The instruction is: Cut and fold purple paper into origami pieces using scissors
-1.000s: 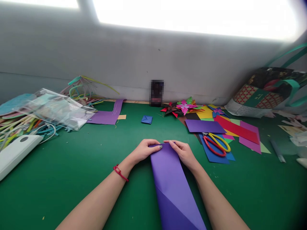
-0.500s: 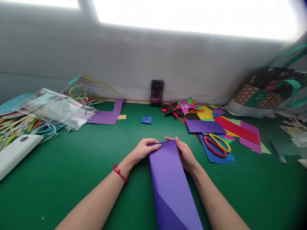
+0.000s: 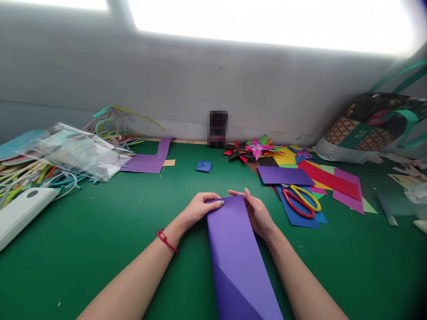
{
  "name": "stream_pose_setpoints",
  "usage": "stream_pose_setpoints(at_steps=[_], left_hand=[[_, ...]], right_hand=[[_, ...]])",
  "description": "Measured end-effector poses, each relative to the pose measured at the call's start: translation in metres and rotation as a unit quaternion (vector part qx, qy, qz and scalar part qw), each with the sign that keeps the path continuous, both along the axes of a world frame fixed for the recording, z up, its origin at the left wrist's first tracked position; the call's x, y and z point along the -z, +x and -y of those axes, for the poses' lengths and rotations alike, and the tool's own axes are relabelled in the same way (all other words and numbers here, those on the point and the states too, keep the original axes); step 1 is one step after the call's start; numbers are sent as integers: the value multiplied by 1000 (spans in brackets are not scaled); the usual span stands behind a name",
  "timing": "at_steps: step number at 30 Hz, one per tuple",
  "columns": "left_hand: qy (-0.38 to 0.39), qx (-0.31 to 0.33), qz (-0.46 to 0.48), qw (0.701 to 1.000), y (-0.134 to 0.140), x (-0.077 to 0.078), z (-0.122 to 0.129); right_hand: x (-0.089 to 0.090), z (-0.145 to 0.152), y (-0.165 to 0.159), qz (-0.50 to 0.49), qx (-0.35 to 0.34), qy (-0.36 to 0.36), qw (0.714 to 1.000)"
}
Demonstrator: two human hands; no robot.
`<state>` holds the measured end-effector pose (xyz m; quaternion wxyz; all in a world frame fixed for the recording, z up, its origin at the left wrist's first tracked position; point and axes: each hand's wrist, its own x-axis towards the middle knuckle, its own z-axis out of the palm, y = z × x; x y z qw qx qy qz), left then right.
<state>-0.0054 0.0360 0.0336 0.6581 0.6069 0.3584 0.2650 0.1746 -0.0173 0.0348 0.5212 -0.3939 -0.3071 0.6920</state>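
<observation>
A long folded strip of purple paper (image 3: 238,249) lies lengthwise before me, its near end running out of the bottom of the view. My left hand (image 3: 203,206) pinches the far left corner, thumb on top and fingers behind. At the far right corner is my right hand (image 3: 258,213). Its thumb is raised off the paper and a finger stretches behind the far edge; the other fingers are partly hidden beside the right edge. A diagonal fold line crosses the paper's lower part. Beyond my hands sits a small folded blue paper piece (image 3: 203,166).
Right of my hands, scissors (image 3: 302,202) with red and yellow handles lie on coloured paper sheets (image 3: 347,189). Folded paper flowers (image 3: 256,149) are behind. Pipe cleaners (image 3: 20,173), a clear plastic bag (image 3: 83,151) and a white device (image 3: 26,213) occupy the left. A patterned bag (image 3: 360,133) stands far right.
My right thumb has lifted slightly away from the paper's far right corner. My left hand and the purple paper have stayed almost still.
</observation>
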Motion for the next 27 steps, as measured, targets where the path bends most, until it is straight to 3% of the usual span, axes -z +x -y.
stream_pose_setpoints(at_steps=[6,14,23,27], left_hand=[[42,11,-22,999,1,3,0],[55,28,-22,998,1,5,-1],[20,26,-7,999,2,0,0],[-60,-5,39,997,3,0,0]], right_hand=[[2,0,4,147,-19,29,988],[-1,-1,7,320,-5,118,940],[-4,1,9,369,-2,168,914],[-3,1,11,361,48,162,917]])
